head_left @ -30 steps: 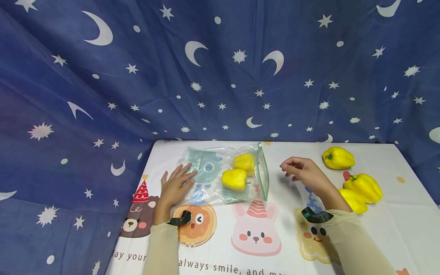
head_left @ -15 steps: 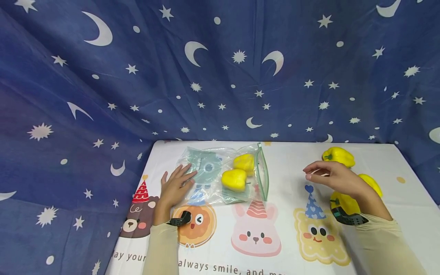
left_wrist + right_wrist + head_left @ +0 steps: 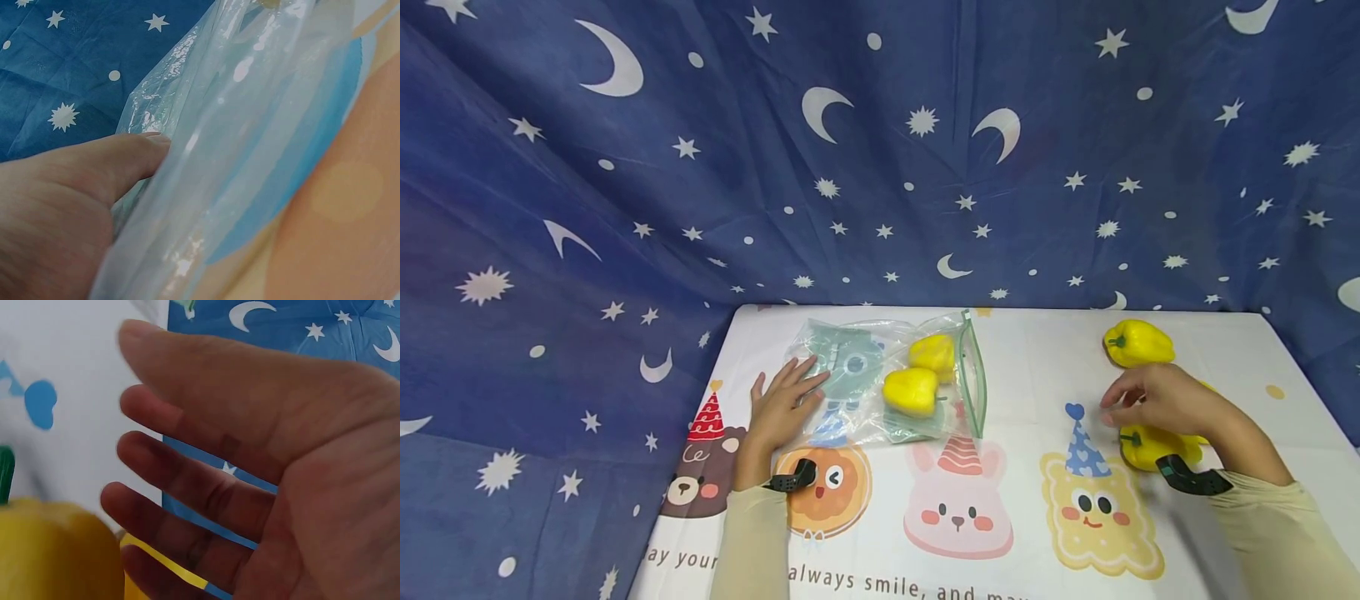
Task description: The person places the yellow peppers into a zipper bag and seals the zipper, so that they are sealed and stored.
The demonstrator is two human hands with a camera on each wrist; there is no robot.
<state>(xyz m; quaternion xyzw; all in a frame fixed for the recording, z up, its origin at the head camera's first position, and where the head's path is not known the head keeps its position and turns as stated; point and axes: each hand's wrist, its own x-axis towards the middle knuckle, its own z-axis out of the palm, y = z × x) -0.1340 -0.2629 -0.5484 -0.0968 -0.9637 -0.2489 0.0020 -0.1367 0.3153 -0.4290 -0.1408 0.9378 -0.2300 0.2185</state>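
Fingers splayed and nearly straight, the person's left hand (image 3: 782, 408) rests on one end of a clear plastic bag (image 3: 895, 337) that lies along the white tablecloth (image 3: 1037, 500); from the left wrist, its thumb shows up against the film. Off to the other side, the right hand (image 3: 1172, 404) is poised with loosely bent, separated fingers and nothing between them. It hangs at a green-stemmed front pepper (image 3: 1152, 452), and I can't tell whether the two touch. A far pepper (image 3: 1138, 343) sits just beyond that hand, while a half-hidden pepper (image 3: 1209, 387) is only a yellow patch behind it.

Over in the bag, a nearer bagged pepper (image 3: 912, 392) and a rear bagged pepper (image 3: 932, 357), hazier through the plastic, lie close together by the mouth, whose green zip edge (image 3: 976, 392) faces the right hand. Below are a printed pink rabbit (image 3: 958, 533) and a smiling biscuit (image 3: 1101, 546). Behind everything hangs a dark blue curtain (image 3: 880, 125) of moons and stars.
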